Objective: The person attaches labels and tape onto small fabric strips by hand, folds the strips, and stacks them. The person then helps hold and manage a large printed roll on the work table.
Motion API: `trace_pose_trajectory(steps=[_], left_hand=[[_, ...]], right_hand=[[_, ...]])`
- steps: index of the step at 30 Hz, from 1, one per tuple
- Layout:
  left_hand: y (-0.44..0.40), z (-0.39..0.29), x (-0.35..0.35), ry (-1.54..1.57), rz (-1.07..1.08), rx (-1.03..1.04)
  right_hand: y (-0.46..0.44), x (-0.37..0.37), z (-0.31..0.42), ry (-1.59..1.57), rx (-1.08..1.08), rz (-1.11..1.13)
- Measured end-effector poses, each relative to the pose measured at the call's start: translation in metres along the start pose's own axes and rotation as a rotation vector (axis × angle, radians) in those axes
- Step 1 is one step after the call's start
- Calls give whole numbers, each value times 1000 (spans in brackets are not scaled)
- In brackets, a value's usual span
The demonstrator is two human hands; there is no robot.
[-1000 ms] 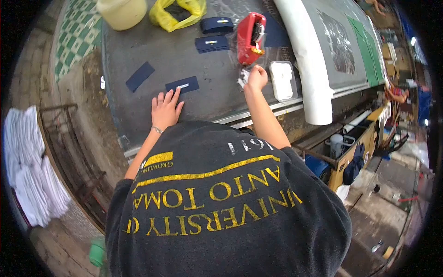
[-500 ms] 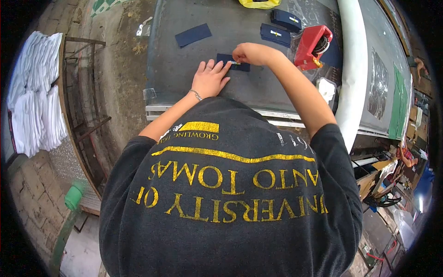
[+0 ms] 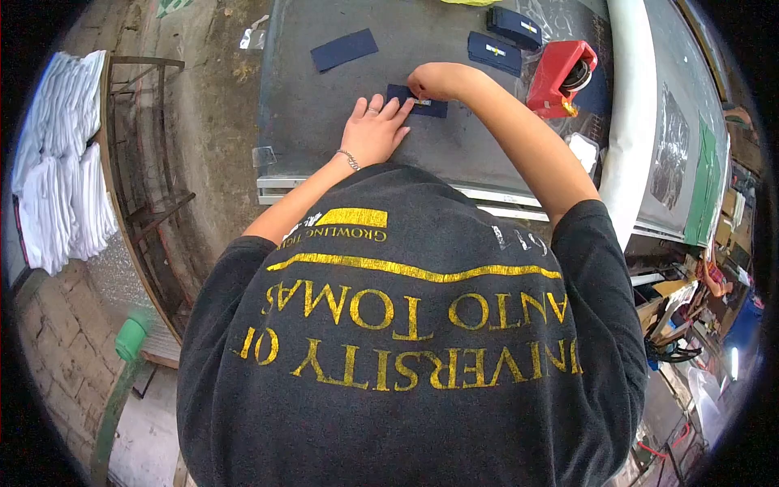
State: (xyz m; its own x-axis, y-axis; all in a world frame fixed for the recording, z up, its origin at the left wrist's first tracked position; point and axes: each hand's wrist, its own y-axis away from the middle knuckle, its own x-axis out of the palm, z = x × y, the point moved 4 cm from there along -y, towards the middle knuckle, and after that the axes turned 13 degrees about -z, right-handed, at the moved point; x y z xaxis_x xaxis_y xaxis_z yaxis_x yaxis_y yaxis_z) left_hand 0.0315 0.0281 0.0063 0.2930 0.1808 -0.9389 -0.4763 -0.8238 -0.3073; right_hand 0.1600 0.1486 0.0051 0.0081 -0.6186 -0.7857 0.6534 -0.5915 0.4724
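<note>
My left hand [image 3: 376, 130] lies with spread fingers on the dark table, its fingertips at the left edge of a navy fabric piece [image 3: 434, 109] that bears a small light label [image 3: 421, 102]. Curled over the same piece's upper edge is my right hand [image 3: 432, 81], its fingertips pinched close to the label; what they hold, if anything, is hidden. A plain navy piece [image 3: 345, 50] rests farther up and left. Two stacks of labelled navy pieces, one nearer [image 3: 494, 55] and one farther [image 3: 516, 28], sit to the upper right.
A red tape dispenser [image 3: 554, 79] stands right of my right forearm, with a white item [image 3: 583, 151] below it. Beyond them runs a long white roll [image 3: 630, 105]. At the far left, folded white cloths [image 3: 63, 162] are piled on a rack.
My right hand has moved from beside the tape dispenser to the labelled piece. My left hand stays by that piece. The camera view has shifted, moving the table items within the frame.
</note>
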Motion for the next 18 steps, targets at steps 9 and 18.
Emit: trace_pose_trajectory(steps=[9,18], left_hand=[[0,0,-1,16,4,-15],[-1,0,-2,9,0,-12]], right_hand=[[6,-3,9,70,-9,-35],[-4,7,-2,25,59,-25]])
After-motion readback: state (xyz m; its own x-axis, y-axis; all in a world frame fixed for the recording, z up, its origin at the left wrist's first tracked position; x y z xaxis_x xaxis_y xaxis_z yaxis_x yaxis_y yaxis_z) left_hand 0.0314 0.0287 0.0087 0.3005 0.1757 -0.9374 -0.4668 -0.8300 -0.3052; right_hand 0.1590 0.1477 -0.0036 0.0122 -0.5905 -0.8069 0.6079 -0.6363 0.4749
